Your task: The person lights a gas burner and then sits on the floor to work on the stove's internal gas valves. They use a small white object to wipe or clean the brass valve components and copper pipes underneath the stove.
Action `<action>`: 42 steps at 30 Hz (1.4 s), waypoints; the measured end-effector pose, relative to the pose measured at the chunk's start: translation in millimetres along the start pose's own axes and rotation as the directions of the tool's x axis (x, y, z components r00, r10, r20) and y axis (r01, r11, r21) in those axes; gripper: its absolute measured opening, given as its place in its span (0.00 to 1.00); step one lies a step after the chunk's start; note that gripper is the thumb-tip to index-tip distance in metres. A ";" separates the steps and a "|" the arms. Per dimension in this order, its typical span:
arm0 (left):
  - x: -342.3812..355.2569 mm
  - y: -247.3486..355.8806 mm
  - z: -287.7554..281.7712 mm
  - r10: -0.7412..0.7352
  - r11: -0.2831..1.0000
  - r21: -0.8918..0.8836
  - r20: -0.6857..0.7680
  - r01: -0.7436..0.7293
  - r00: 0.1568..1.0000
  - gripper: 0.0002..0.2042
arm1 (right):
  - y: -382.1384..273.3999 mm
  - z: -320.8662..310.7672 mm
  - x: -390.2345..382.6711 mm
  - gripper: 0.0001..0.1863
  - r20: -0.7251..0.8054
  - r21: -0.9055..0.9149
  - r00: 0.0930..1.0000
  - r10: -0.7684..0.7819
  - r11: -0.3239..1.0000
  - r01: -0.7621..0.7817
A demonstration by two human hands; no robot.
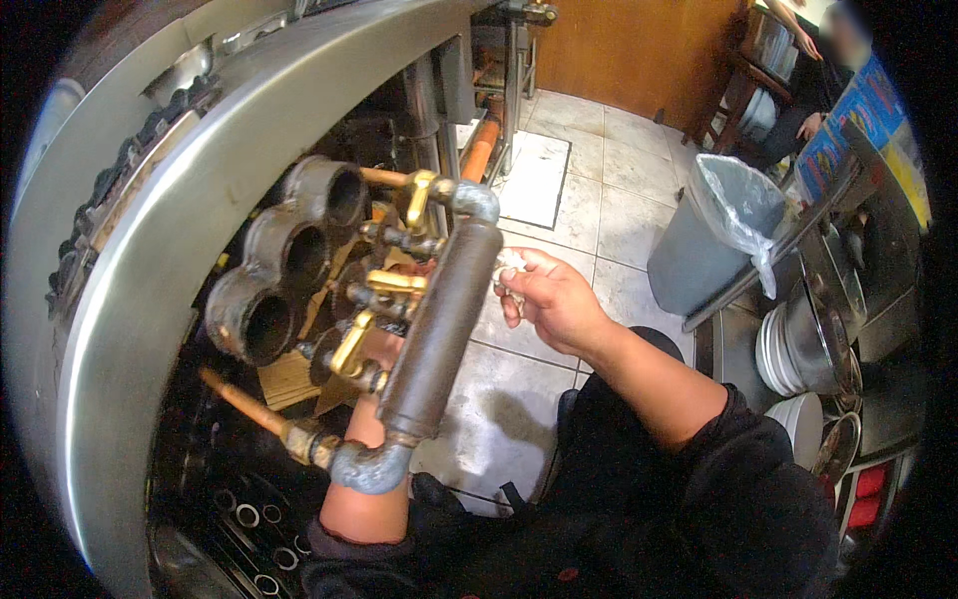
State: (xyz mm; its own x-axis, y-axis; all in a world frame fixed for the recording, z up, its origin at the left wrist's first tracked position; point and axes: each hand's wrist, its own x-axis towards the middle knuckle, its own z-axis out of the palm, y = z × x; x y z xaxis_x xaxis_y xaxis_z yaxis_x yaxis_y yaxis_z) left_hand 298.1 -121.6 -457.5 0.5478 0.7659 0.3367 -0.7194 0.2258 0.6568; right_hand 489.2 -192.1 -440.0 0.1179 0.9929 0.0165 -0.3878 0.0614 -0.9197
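Observation:
A thick dark gas manifold pipe (444,319) with brass valve levers (351,344) slants across the front of a steel cooking range. My right hand (559,299) is closed on a small whitish crumpled wad (511,265), just right of the pipe's upper part; what the wad is made of does not show. Behind the pipe, my left forearm (367,509) reaches up into the range. Only a little of my left hand (382,349) shows between the valves, and its fingers are hidden. Three round dark burner tubes (267,329) lie left of the valves.
The range's curved steel front edge (150,230) bounds the left side. A grey bin (714,240) with a clear liner stands on the tiled floor at right. Shelves hold stacked white plates (778,349) and metal bowls (813,334). Another person (823,90) is at the far right.

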 end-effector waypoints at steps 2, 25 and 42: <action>1.4 -6.6 0.1 0.037 0.980 0.200 -0.134 -0.009 0.990 0.13 | 0.0 4.4 -4.1 0.20 0.048 0.128 0.999 0.023 0.991 -0.029; -0.7 -25.9 41.1 0.106 0.633 0.770 -0.189 0.080 0.976 0.07 | 7.2 17.2 -14.7 0.10 0.005 -0.217 0.977 -0.214 0.953 0.210; 10.5 43.7 -6.6 0.325 0.662 0.733 -0.091 -0.157 0.941 0.12 | -23.4 20.5 -17.4 0.06 -0.105 -0.192 0.896 -0.431 0.893 0.407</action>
State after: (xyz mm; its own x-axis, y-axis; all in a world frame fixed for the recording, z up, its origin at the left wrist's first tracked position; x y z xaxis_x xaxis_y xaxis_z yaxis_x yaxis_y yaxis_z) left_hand 269.5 -99.7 -429.7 0.2430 0.8492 0.4688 -0.2497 -0.4122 0.8762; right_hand 477.5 -208.6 -410.8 0.3685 0.8527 0.3702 -0.1228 0.4394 -0.8899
